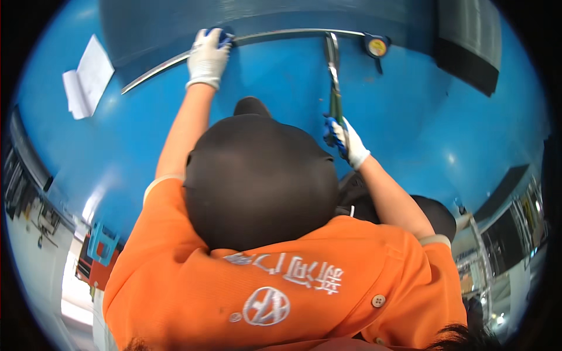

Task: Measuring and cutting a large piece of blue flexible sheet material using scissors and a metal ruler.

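My left hand (208, 57), in a white glove with blue coating, is closed over a thin tape measure blade (287, 31) at the near edge of a dark sheet (164, 29). Its fingertips are partly hidden. The blade runs along that edge from a dark blue tape measure case (376, 45) on the right to beyond my left hand. My right hand (348, 140), gloved the same way, grips the green handles of metal shears (333, 64). The shears point away from me, with their tips at the blade and sheet edge.
Everything lies on a glossy blue floor (404, 128). A folded white paper (93, 79) is at the far left. A dark grey panel (468, 44) lies at the far right. My black-clad knee (257, 175) is between my arms. A blue stool (103, 243) stands at the left behind me.
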A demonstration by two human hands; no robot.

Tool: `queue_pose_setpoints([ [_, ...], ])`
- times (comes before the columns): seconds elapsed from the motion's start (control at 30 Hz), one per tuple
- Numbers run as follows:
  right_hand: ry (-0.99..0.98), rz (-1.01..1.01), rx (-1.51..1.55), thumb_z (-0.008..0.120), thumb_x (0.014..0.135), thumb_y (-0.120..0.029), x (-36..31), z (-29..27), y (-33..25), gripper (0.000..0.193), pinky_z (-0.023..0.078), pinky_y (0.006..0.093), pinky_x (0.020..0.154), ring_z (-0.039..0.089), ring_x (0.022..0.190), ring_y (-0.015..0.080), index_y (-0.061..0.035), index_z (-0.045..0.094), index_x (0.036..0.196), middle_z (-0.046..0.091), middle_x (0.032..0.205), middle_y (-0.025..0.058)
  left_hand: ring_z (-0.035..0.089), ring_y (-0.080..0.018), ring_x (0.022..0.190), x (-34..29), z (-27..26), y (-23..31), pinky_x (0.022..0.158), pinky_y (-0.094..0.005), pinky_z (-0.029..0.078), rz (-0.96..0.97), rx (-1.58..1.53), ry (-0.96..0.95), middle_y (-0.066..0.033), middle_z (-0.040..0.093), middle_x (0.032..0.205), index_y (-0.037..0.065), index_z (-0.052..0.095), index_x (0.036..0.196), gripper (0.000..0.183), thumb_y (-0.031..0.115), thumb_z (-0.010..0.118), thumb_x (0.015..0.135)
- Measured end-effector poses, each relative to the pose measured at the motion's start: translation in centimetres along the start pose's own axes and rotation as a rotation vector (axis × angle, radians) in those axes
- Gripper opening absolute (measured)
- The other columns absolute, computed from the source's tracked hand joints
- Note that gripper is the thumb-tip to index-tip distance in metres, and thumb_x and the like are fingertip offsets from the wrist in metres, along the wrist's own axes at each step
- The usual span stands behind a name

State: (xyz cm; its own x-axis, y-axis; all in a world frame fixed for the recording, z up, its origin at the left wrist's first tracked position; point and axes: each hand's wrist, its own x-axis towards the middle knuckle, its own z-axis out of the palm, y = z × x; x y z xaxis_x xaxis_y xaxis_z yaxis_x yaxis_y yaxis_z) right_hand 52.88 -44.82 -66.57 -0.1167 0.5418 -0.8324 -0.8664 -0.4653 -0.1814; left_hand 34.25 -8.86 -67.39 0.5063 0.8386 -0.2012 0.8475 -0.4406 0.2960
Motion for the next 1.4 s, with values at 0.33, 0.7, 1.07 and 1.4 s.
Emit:
queue_pose_setpoints([
  [0.33,0.168,-0.023,-0.352,0.055,0.095,-0.018,-0.5,2.9,-1.2,0.039,0.041,0.0243,0.059,0.050,0.067,0.0089,-0.0036,0.043,0.129,0.049,0.078,-0.0027,0.059,-0.0338,0.105,1.3,-0.4,0.4,0.089,-0.0418,0.049,-0.056,0.067,-0.110,-0.0151,0.059,0.114,0.013,0.062,0.115,0.037,0.026,0.068,0.081],
  [0.7,0.251,0.046,-0.348,0.059,0.094,-0.019,-1.0,3.0,-1.9,0.031,0.036,0.0196,0.052,0.045,0.061,0.0031,-0.0079,0.050,0.121,0.053,0.080,-0.0056,0.060,-0.0344,0.096,1.5,-0.7,0.8,0.083,-0.0411,0.049,-0.036,0.031,-0.128,-0.0137,0.061,0.101,0.009,0.063,0.106,0.030,0.023,0.068,0.080],
  [1.07,0.296,-0.019,-0.696,0.061,0.093,-0.019,-1.8,4.0,-2.6,0.031,0.036,0.0180,0.049,0.045,0.061,0.0010,-0.0080,0.051,0.121,0.057,0.083,-0.0051,0.060,-0.0343,0.097,1.7,-0.9,1.0,0.084,-0.0410,0.049,-0.030,-0.003,-0.140,-0.0144,0.061,0.102,0.007,0.062,0.106,0.030,0.023,0.068,0.081],
  [1.4,0.303,0.019,-0.712,0.059,0.094,-0.016,-1.5,3.7,-2.4,0.034,0.036,0.0182,0.048,0.045,0.060,0.0015,-0.0078,0.046,0.124,0.058,0.084,-0.0048,0.060,-0.0346,0.098,1.7,-0.6,0.8,0.085,-0.0403,0.049,-0.021,0.001,-0.109,-0.0143,0.062,0.104,0.007,0.063,0.108,0.032,0.023,0.067,0.081],
])
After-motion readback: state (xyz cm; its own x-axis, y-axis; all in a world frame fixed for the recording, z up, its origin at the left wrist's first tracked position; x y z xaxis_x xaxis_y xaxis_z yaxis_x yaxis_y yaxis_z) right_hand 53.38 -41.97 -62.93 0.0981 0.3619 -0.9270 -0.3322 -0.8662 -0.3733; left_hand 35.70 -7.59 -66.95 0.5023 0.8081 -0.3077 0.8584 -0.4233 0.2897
